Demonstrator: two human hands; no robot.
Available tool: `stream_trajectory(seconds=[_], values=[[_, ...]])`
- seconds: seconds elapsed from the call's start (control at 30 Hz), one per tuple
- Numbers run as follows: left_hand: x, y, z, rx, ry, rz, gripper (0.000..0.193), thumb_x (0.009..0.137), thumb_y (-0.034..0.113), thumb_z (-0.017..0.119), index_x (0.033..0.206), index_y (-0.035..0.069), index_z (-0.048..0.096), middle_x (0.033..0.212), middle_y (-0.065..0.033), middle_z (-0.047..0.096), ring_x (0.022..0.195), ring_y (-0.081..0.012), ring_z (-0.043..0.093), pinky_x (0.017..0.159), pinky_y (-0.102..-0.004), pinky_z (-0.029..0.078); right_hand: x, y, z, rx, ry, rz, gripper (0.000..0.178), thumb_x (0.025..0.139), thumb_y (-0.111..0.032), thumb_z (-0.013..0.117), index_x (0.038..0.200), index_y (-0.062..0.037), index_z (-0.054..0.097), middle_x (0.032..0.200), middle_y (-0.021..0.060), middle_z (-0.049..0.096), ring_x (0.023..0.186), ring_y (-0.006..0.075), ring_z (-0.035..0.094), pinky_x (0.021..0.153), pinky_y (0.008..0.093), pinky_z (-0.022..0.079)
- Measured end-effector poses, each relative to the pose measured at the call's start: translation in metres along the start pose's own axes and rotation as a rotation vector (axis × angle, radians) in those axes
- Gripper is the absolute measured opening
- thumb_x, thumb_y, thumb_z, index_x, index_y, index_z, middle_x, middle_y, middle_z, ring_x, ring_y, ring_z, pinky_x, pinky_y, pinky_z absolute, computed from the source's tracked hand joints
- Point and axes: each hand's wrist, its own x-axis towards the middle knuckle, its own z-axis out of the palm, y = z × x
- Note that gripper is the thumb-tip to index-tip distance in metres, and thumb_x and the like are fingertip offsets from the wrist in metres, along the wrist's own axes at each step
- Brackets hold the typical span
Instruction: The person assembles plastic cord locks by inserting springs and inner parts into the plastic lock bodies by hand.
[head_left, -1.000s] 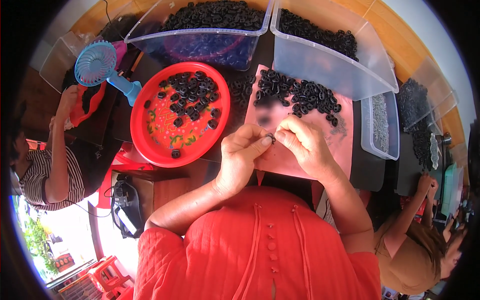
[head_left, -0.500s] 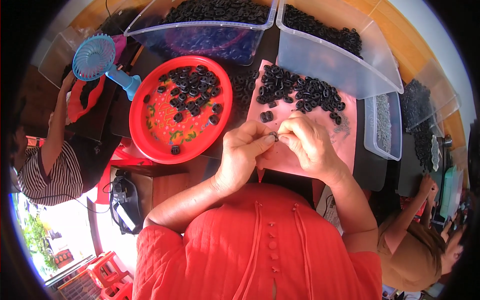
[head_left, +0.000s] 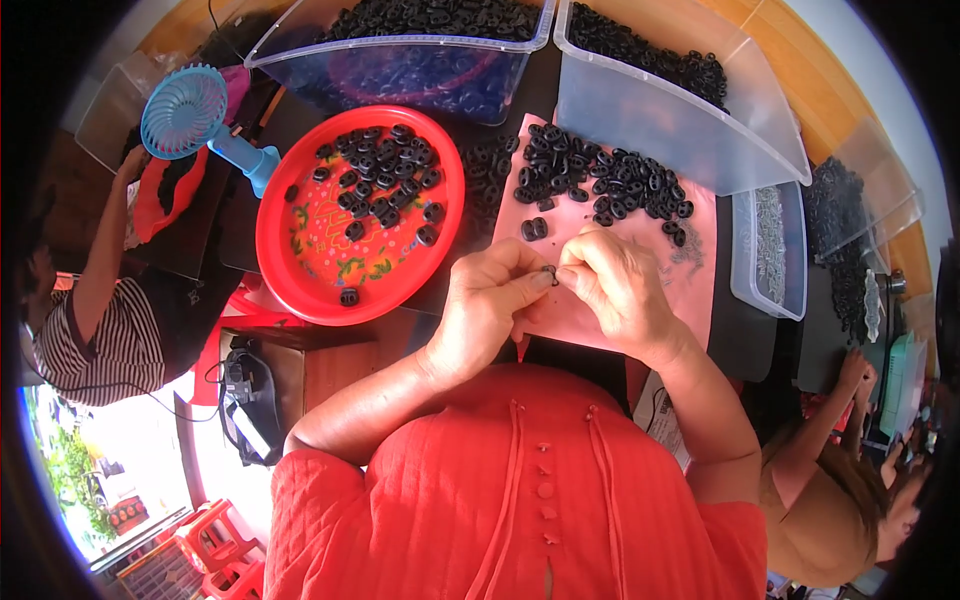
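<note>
My left hand (head_left: 481,308) pinches a small black cord-lock piece (head_left: 552,274) between thumb and forefinger, over the near part of the pink sheet (head_left: 690,315). My right hand (head_left: 622,292) meets it from the other side, thumb and forefinger pressed together against the piece; anything else in that pinch is too small to make out. Just beyond my fingers lies a pair of black cord locks (head_left: 534,230). Behind them is a heap of black two-holed cord-lock pieces (head_left: 640,185). Thin silvery bits, perhaps springs (head_left: 684,262), lie scattered right of my right hand.
On the left sits a red round tray (head_left: 275,285) with several black cord locks. Two large clear bins (head_left: 660,125) of black pieces stand behind. A small clear box (head_left: 745,270) of silvery bits is at right. A blue fan (head_left: 185,112) and two people flank me.
Both hands stay nearly in place, still pinching the small black piece between them. The view has shifted very slightly; nothing on the sheet or in the tray has visibly moved.
</note>
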Motion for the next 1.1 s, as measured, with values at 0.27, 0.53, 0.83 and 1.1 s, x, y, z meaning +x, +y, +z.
stream_trajectory(seconds=[0.27, 0.53, 0.83, 1.1], values=[[0.001, -0.005, 0.002, 0.027, 0.035, 0.069, 0.007, 0.092, 0.006, 0.06, 0.09, -0.001, 0.06, 0.07, -0.0022, 0.059, 0.055, -0.0064, 0.054, 0.043, -0.0194, 0.04, -0.008, -0.014, 0.009, 0.195, 0.076, 0.343, 0.011, 0.088, -0.003, 0.064, 0.085, -0.0007, 0.053, 0.07, 0.0093, 0.055, 0.059, 0.019, 0.052, 0.055, 0.0314, 0.042], [-0.002, -0.001, 0.001, -0.221, 0.164, 0.013, 0.008, 0.095, 0.011, 0.06, 0.094, 0.003, 0.059, 0.076, -0.0027, 0.061, 0.062, -0.0091, 0.056, 0.052, -0.0217, 0.047, 0.001, 0.0, -0.002, -0.225, 0.149, 0.195, 0.009, 0.082, -0.006, 0.07, 0.083, -0.0037, 0.061, 0.075, 0.0061, 0.059, 0.066, 0.0185, 0.057, 0.06, 0.0316, 0.045], [-0.004, -0.004, -0.001, -0.26, 0.135, 0.039, 0.008, 0.096, 0.009, 0.058, 0.095, 0.001, 0.058, 0.081, -0.0047, 0.062, 0.069, -0.0119, 0.059, 0.061, -0.0231, 0.049, 0.0, -0.012, 0.024, -0.687, -0.095, 0.029, 0.01, 0.072, -0.008, 0.06, 0.08, -0.0027, 0.061, 0.083, 0.0095, 0.057, 0.075, 0.0258, 0.059, 0.062, 0.0365, 0.049], [0.0, -0.01, -0.004, -0.274, 0.136, 0.201, 0.007, 0.096, 0.006, 0.056, 0.095, -0.001, 0.058, 0.084, -0.0085, 0.063, 0.071, -0.0159, 0.061, 0.068, -0.0279, 0.05, 0.003, -0.011, 0.02, -0.578, -0.095, 0.033, 0.014, 0.07, -0.005, 0.06, 0.083, -0.0024, 0.058, 0.084, 0.01, 0.057, 0.081, 0.0291, 0.058, 0.069, 0.0389, 0.048]])
